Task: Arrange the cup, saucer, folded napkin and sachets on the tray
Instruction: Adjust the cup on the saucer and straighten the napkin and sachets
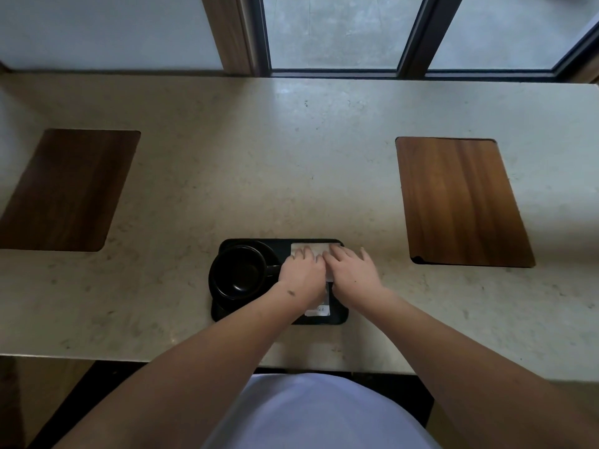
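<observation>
Pressing flat on the folded napkin [311,248], both hands work at the far right part of the black tray [278,242], which sits at the near middle of the pale surface [291,150]. The left hand [303,273] and right hand [353,274] lie side by side, touching, fingers spread and laid down on the napkin; neither has a closed grip on anything. The cup [238,270] stands on the saucer [223,295] in the left half of the tray, its handle pointing right, close to the left hand.

Judgement: the step in hand is smoothing and squaring the napkin. It would be done well by keeping light, even pressure, lining the far edge up with the tray rim, and keeping the left wrist clear of the cup handle.

Count: one tray, one cup, one saucer, one napkin. White sachets [318,311] show near the tray's near right corner, partly under the wrists; their number cannot be told. Two wooden boards [460,202] lie on the surface, one far left, one far right, well apart from the tray.
</observation>
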